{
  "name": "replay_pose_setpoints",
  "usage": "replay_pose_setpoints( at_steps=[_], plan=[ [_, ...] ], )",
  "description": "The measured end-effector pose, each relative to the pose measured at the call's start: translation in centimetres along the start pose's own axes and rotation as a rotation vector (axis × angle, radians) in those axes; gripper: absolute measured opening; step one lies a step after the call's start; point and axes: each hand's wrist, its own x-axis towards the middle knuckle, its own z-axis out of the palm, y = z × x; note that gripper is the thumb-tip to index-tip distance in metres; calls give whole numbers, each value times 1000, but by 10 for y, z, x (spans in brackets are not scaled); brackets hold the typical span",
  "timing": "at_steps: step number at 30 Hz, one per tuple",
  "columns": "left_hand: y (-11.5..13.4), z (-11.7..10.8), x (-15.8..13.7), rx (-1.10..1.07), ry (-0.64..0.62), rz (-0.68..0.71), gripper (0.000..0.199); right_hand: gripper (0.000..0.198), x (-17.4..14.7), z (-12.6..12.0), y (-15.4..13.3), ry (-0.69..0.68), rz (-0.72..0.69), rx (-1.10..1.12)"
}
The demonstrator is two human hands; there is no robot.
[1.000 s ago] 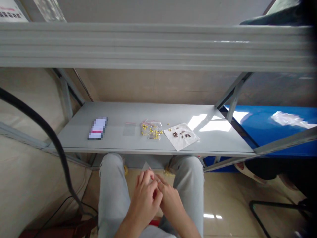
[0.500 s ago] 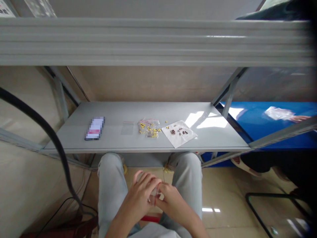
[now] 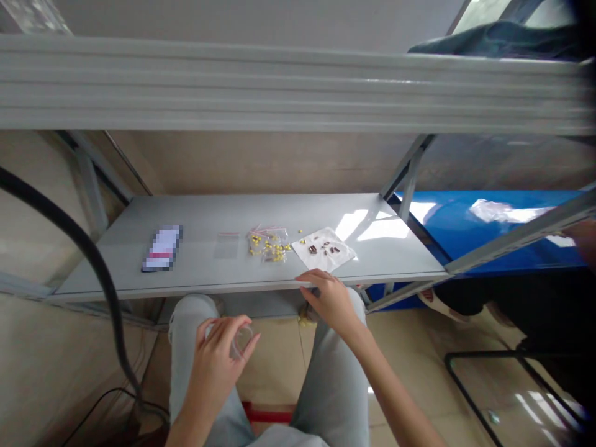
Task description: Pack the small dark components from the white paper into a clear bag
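My left hand is above my left thigh, its fingers and thumb closed on a small clear plastic zip bag whose mouth bows into a round opening. My right hand is at the table's front edge, fingers apart and nothing visible in them. Just beyond it lies a white cloth or paper square bearing several small dark brown pieces. To its left are clear zip bags with small yellow pieces. Farther left, a flat clear zip bag lies on the grey table.
A phone with a blurred screen lies on the table's left side. A grey shelf beam crosses above. A black cable hangs at left. At right are a blue table, a black metal frame and part of another person.
My hands have come apart. The right hand has moved forward to the table edge and opened; the left has moved left with the zip bag. The view has shifted slightly right.
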Motion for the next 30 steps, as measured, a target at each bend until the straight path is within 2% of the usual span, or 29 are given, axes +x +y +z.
replay_pose_setpoints(
  at_steps=[4,8,12,19,23,26,30],
  plan=[
    [9,-1,-2,-46,-60,-18,12,26,57,4,10,-18,-49,-258],
    [13,-4,-10,-61,-76,-20,17,29,125,21,35,-55,157,-431],
    [1,-14,-17,-29,-24,-55,20,25,161,40,60,-35,258,-473],
    [-16,-23,-24,44,25,-110,18,30,160,58,78,-11,323,-497],
    [-15,-21,-23,15,6,-133,18,27,154,58,82,29,320,-486],
    [-13,-22,-20,-14,40,-136,20,25,150,53,81,52,327,-462],
    [-12,-24,-20,-31,98,-130,22,43,143,45,77,50,343,-387]
  ],
)
